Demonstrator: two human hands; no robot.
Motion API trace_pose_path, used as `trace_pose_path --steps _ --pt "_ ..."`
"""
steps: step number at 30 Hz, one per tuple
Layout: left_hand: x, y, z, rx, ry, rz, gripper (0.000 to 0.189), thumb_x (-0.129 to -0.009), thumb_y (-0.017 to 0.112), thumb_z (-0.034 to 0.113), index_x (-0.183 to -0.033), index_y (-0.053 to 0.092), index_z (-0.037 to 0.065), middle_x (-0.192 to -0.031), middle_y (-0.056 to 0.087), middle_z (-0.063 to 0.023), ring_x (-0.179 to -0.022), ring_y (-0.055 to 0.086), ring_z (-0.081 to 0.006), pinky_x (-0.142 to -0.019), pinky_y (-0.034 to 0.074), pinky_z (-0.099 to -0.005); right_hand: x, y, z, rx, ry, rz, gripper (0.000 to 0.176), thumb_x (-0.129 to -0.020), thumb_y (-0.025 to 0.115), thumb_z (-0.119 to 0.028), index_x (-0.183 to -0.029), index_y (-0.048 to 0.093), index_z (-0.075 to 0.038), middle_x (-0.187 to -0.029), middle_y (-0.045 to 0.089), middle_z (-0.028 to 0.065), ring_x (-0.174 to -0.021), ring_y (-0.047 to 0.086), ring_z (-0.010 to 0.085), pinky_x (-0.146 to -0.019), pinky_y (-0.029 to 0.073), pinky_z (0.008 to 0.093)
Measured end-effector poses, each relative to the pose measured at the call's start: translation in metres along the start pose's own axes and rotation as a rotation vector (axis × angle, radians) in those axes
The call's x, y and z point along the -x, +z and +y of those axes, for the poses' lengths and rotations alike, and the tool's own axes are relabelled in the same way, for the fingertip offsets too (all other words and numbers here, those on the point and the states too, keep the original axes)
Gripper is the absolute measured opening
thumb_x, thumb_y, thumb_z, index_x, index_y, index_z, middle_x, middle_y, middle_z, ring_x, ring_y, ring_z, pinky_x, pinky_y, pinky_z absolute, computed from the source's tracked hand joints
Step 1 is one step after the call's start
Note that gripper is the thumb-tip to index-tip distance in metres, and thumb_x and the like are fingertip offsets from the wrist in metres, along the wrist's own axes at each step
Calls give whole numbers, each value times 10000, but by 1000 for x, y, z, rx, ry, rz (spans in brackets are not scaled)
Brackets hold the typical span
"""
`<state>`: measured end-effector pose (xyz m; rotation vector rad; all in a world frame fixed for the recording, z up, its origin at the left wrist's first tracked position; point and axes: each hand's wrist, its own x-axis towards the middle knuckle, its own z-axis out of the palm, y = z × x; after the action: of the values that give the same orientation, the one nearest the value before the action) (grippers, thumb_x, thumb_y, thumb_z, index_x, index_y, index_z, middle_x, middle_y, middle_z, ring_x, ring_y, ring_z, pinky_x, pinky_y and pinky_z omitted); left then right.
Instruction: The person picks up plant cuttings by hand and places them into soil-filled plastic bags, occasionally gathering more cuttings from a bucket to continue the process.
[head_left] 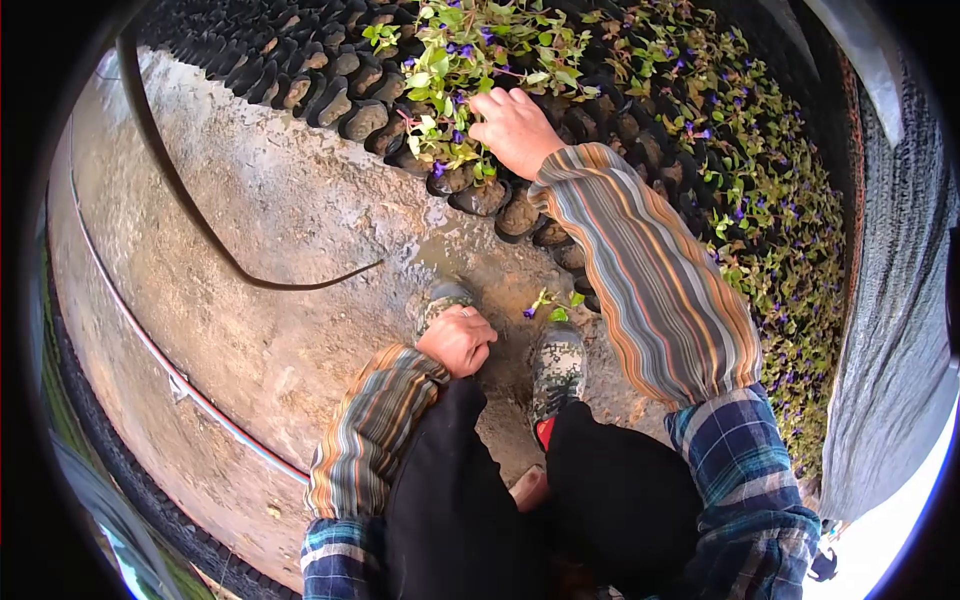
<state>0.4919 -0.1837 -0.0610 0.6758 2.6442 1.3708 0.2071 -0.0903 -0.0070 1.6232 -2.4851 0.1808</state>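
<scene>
My right hand point(514, 130) reaches into the edge of a leafy plant point(450, 85) with small purple flowers. Its fingers are bent among the leaves, and what they hold, if anything, is hidden. My left hand point(459, 341) hangs closed above my left shoe, near my knee, with its fingers curled; nothing can be made out in it. Black pots point(365, 120) filled with soil stand packed side by side around the plant. A loose sprig point(553, 303) with a purple flower lies by the toe of my right shoe point(558, 370).
Wet, muddy ground point(250, 200) lies on the left, crossed by a dark hose point(200, 215) and a thin pale red-and-blue pipe point(215, 420). More flowering plants point(770, 210) fill the right. Grey netting point(885, 300) hangs at the far right.
</scene>
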Motion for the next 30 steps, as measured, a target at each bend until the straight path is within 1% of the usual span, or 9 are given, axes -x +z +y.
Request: trace_pose_path --steps 2,6,8,9,12,16,20,25,30 --pt "2 -1 2 21 15 41 150 -678 587 75 -797 676 55 -788 653 -87 -786 606 -300 -735 471 -401 7 -1 -4 -6 -19 -25 94 -779 640 -130 -808 729 -141 -976 543 39 -1009 500 219 -897 392 373" --pt "3 -2 2 31 -11 -5 181 -654 584 73 -805 680 47 -808 664 -88 -796 612 -294 -729 466 -400 78 -24 -9 -274 283 135 93 -761 719 -145 -847 733 -112 -852 622 34 -836 595 218 -792 457 373" --pt "1 -4 4 39 -25 -31 175 -674 575 61 -811 681 41 -820 669 -95 -804 614 -301 -732 463 -401 123 -33 -13 -809 764 15 186 -790 739 -160 -958 737 -82 -821 670 52 -726 623 178 -674 491 352" --pt "0 -5 5 44 -16 -33 172 -680 573 57 -813 681 40 -823 671 -97 -805 614 -303 -732 462 -402 146 -37 -8 -991 865 -68 223 -832 723 -151 -1015 722 -24 -845 696 58 -687 611 114 -589 478 284" --pt "-1 -4 5 33 1 -46 151 -701 576 55 -807 681 35 -817 673 -103 -801 613 -305 -726 461 -401 205 -52 -12 -1721 1298 86 204 -904 653 -95 -1083 667 2 -829 628 6 -672 547 73 -536 411 232" --pt "1 -5 5 3 51 -14 138 -698 595 73 -796 685 37 -802 672 -94 -772 610 -288 -713 458 -393 257 -74 -33 -1575 1498 328 136 -853 689 -62 -966 645 -1 -721 618 6 -589 574 73 -487 393 214" --pt "9 -9 16 -77 3 29 139 -676 605 77 -793 676 53 -816 668 -83 -784 609 -276 -717 450 -383 318 -69 -42 -1074 1444 312 153 -826 728 -89 -901 658 24 -779 666 17 -581 572 64 -532 447 207" --pt "24 -13 28 -173 -125 105 146 -673 610 84 -807 666 67 -810 650 -67 -816 594 -278 -722 420 -385 344 -72 -59 -668 1367 193 167 -720 788 -147 -776 718 -6 -803 665 111 -760 623 196 -687 486 316" --pt "39 -13 28 -268 -224 143 142 -695 603 92 -820 671 79 -805 645 -58 -828 592 -266 -721 401 -384 363 -57 -70 -438 1316 173 158 -690 782 -183 -773 731 -59 -924 643 124 -891 613 298 -815 460 414"
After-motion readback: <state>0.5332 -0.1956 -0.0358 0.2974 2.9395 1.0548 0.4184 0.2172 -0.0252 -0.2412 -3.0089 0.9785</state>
